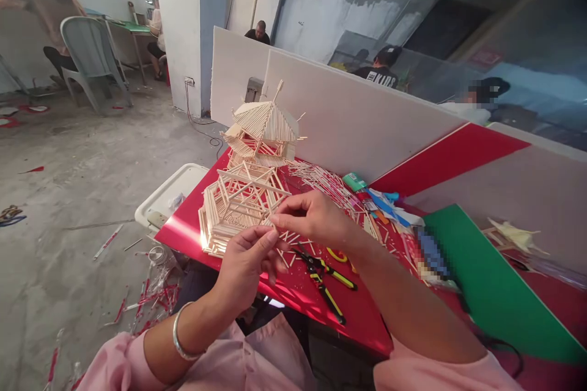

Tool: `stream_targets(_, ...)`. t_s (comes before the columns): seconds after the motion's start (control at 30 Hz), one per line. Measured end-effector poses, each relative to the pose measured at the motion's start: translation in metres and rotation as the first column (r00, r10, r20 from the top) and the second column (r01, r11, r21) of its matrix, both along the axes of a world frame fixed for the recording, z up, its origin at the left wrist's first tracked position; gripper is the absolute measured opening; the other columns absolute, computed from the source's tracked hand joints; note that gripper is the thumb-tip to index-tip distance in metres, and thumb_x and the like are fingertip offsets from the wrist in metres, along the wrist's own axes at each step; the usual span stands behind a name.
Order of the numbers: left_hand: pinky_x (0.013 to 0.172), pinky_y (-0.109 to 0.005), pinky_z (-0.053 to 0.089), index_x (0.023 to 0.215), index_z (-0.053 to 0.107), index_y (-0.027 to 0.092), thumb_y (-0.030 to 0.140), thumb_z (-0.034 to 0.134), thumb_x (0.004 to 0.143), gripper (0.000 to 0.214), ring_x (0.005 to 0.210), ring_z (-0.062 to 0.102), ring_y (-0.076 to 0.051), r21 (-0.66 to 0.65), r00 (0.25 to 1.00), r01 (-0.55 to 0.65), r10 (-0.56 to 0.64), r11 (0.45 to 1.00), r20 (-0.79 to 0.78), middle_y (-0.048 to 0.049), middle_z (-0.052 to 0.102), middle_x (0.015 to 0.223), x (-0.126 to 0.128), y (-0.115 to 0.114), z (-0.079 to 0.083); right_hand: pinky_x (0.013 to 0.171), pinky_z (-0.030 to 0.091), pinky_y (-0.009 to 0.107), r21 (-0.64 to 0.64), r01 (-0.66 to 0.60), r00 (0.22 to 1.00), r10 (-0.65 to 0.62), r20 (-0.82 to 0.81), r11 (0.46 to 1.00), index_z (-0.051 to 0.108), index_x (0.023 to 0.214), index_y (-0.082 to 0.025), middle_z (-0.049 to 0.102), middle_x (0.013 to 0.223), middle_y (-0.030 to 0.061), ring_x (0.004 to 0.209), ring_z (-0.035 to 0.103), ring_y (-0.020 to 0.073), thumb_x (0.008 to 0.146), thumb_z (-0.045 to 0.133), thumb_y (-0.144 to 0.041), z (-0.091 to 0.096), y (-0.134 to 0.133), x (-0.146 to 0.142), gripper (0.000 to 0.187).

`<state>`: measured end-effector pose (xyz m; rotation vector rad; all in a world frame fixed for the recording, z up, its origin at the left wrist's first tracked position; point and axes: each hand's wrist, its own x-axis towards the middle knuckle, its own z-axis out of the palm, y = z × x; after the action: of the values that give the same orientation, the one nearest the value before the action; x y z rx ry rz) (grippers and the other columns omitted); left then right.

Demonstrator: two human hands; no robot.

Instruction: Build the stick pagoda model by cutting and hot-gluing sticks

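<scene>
My left hand (252, 259) is closed in a pinch in front of the stick model, its thumb against the fingers. Just above it, my right hand (312, 217) also pinches, its fingertips close to those of the left. What lies between the fingertips is too small to make out. Behind my hands stands an open frame of wooden sticks (213, 220) with layered walls. A stick pavilion with a pointed, ribbed roof (268, 122) rises behind it. Pliers with black and yellow handles (324, 281) lie on the red table (293, 302), below my right wrist.
Loose sticks (323, 180) are heaped behind my right hand, near a green packet (354, 181). White boards (348, 116) wall off the table's far side; a green board (495, 281) leans at right. Plastic litter (156, 296) covers the floor at left. Several people sit beyond.
</scene>
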<state>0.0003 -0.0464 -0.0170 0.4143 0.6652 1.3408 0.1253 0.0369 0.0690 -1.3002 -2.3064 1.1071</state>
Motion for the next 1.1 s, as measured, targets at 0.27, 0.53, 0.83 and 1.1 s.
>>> stream_targets(0.27,0.034,-0.016,0.042,0.083,0.059,0.015,0.041,0.08,0.07,0.036,0.042,0.059,-0.01,-0.036,1.0,0.007,-0.006,0.999,0.028,-0.001,0.068,0.065,-0.018,-0.006,-0.01,0.046,0.02,0.027,0.11,-0.046,0.956,0.012,0.293,0.993,0.058,0.052,-0.017,0.033,0.048,-0.0057,0.048,0.026,0.0071,0.072,0.063,-0.033,0.018,0.041,-0.03,0.026)
stream_targets(0.53,0.035,-0.016,0.041,0.078,0.059,0.014,0.04,0.079,0.071,0.033,0.042,0.059,-0.01,-0.032,0.999,0.002,-0.001,0.999,0.044,-0.001,0.067,0.063,-0.029,-0.005,-0.014,0.048,0.022,0.027,0.033,-0.146,0.934,0.127,0.333,0.989,0.064,0.058,-0.018,0.04,0.05,-0.0045,0.05,0.03,0.0081,0.074,0.064,-0.039,0.013,0.053,-0.031,0.027)
stream_targets(0.83,0.035,-0.016,0.041,0.078,0.058,0.015,0.04,0.078,0.072,0.033,0.043,0.058,-0.009,-0.033,0.999,0.003,-0.001,0.999,0.05,-0.0002,0.066,0.063,-0.032,-0.006,-0.015,0.046,0.022,0.027,0.046,-0.161,0.928,0.135,0.346,0.986,0.065,0.058,-0.018,0.043,0.05,-0.0034,0.049,0.031,0.0085,0.075,0.063,-0.041,0.014,0.053,-0.036,0.028)
stream_targets(1.1,0.035,-0.016,0.04,0.079,0.059,0.015,0.039,0.078,0.073,0.032,0.043,0.058,-0.009,-0.026,0.999,-0.008,0.009,1.0,0.049,-0.0001,0.066,0.063,-0.032,-0.006,-0.015,0.046,0.021,0.026,0.037,-0.189,0.93,0.167,0.327,0.981,0.061,0.056,-0.019,0.037,0.05,-0.0044,0.049,0.028,0.008,0.076,0.063,-0.044,0.015,0.054,-0.035,0.033)
